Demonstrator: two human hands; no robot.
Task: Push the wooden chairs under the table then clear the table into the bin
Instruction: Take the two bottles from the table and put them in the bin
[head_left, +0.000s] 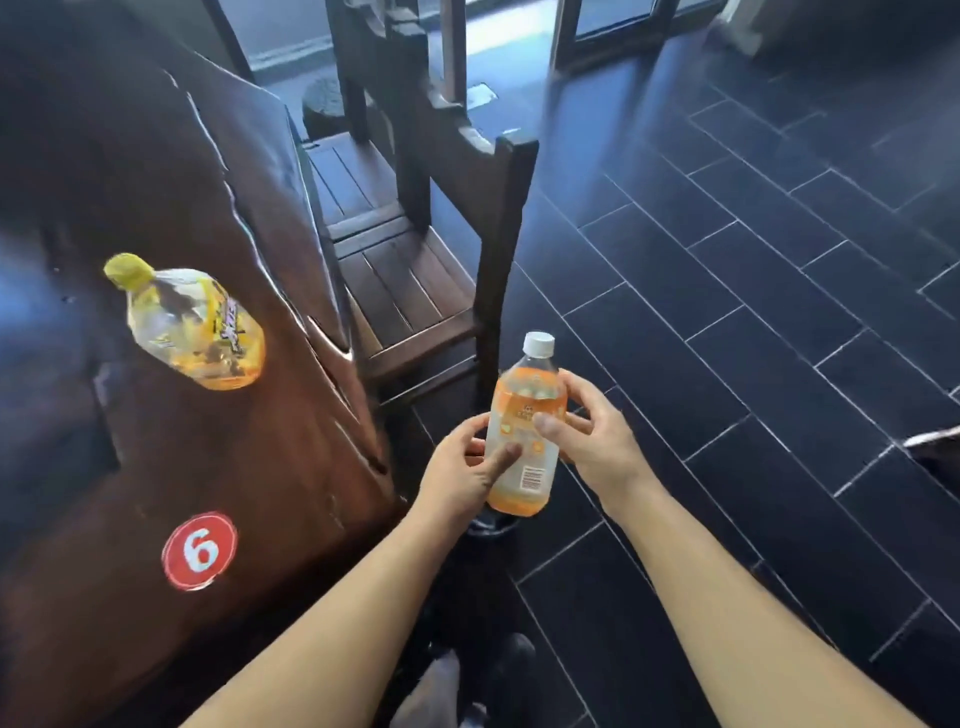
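You have the orange bottle (524, 431) off the table, upright over the dark tiled floor (727, 312) just past the table's right edge (332, 332), with its white cap on. Both hands are closed round it: your left hand (462, 467) wraps the lower body with the thumb laid across the label, your right hand (587, 431) curls round the upper half, fingers bent and pressed to the plastic, neither spread. Two hands are more than this bottle needs; settle it in one firm grip so the other is free. No bin shows in this view, so look for it before you walk.

The yellow-capped bottle (192, 322) stands on the table well in from the right edge, beyond the red number sticker (199, 551) near your corner; it looks like the next thing to clear. Two wooden chairs (415, 291) stand along the right edge, seats partly under it.
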